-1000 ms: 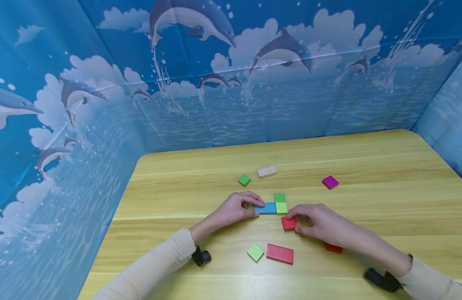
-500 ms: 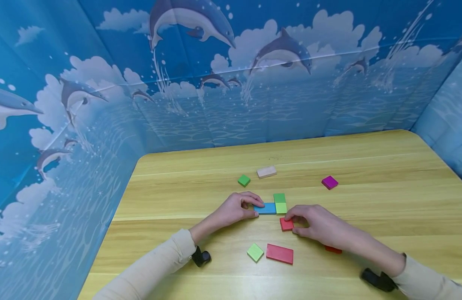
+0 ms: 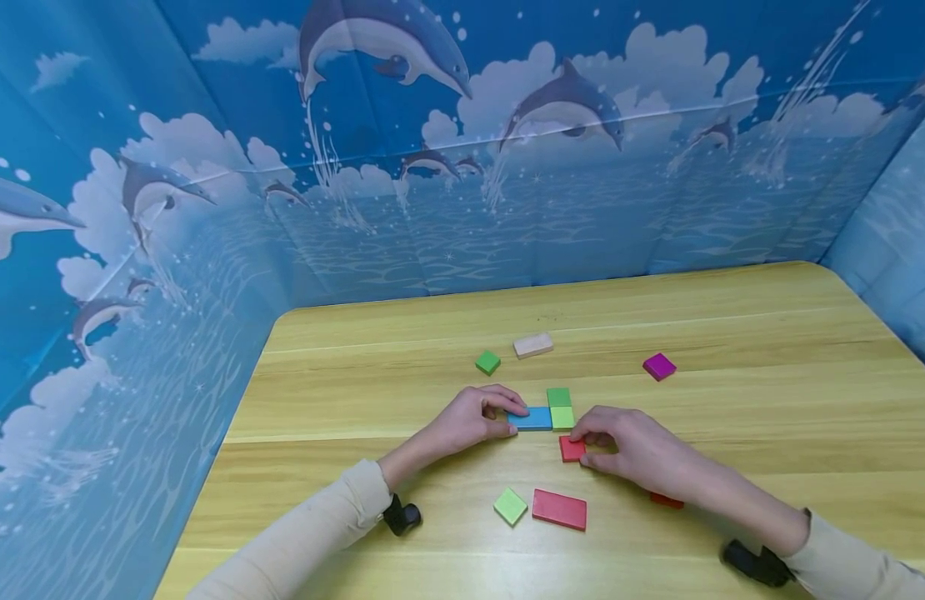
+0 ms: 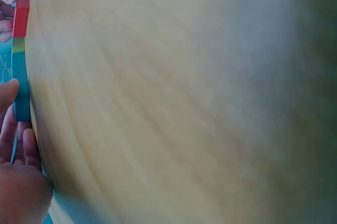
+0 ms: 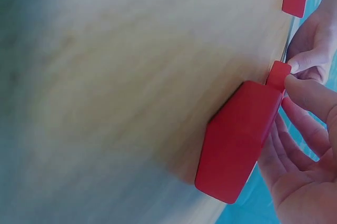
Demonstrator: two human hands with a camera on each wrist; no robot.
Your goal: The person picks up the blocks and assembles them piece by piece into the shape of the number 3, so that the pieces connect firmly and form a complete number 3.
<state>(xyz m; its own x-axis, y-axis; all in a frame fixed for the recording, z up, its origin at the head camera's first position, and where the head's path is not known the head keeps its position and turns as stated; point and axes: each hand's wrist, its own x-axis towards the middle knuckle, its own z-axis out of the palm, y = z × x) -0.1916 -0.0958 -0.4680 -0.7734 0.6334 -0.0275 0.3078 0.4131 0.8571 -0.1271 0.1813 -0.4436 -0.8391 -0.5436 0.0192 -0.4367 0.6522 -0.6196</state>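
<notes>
"On the worktop point(image 3: 342, 358), well in from the left edge, what's held?"
"The left hand point(image 3: 468, 419) pinches one blue block point(image 3: 537, 418), the right hand point(image 3: 637, 442) one small red block point(image 3: 571, 452)."
"And the rest?"
"Two more red blocks point(image 3: 559, 509), four green blocks point(image 3: 511, 507) and, toward the far edge, one pale block point(image 3: 533, 345) and one purple block point(image 3: 659, 367)."

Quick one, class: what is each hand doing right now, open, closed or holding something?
Left hand: holding the blue block by its left end.
Right hand: pinching the small red block.
</notes>
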